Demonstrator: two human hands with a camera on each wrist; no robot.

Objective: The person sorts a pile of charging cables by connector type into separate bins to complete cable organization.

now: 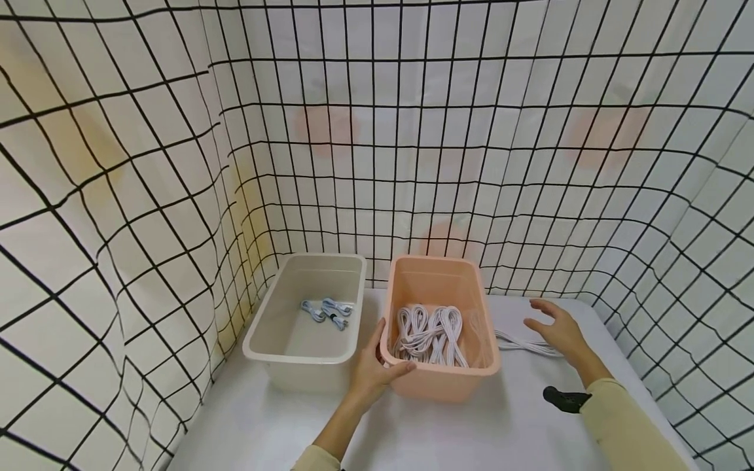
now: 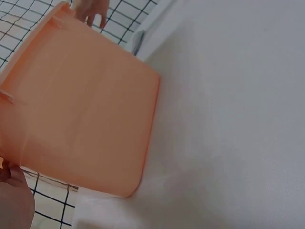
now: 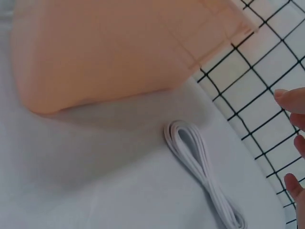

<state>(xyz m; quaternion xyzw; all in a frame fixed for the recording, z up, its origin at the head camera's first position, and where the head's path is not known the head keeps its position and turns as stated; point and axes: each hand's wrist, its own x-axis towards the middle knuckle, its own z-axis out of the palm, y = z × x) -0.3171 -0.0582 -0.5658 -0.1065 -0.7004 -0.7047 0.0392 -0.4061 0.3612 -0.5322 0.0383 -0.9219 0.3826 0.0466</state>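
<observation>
My left hand [image 1: 371, 376] grips the near-left corner of a peach plastic bin [image 1: 438, 383], its thumb along the front rim and its fingers at the left side. Several bundles of coiled white cable [image 1: 432, 333] lie in that bin. My right hand [image 1: 562, 333] hovers to the right of the bin, fingers apart and nothing held. Under it on the table is another folded bundle of white cable [image 3: 202, 171], looped at one end. In the right wrist view, the fingertips [image 3: 288, 100] of that hand show at the right edge, apart from the bundle.
Left of the peach bin stands a cream bin [image 1: 277, 353] holding a few small light-blue cable bundles [image 1: 330, 311]. Black wire mesh [image 1: 424, 163] walls in the white table [image 1: 436, 438] at the back and both sides. A dark strap end [image 1: 565, 399] sticks out at the right wrist.
</observation>
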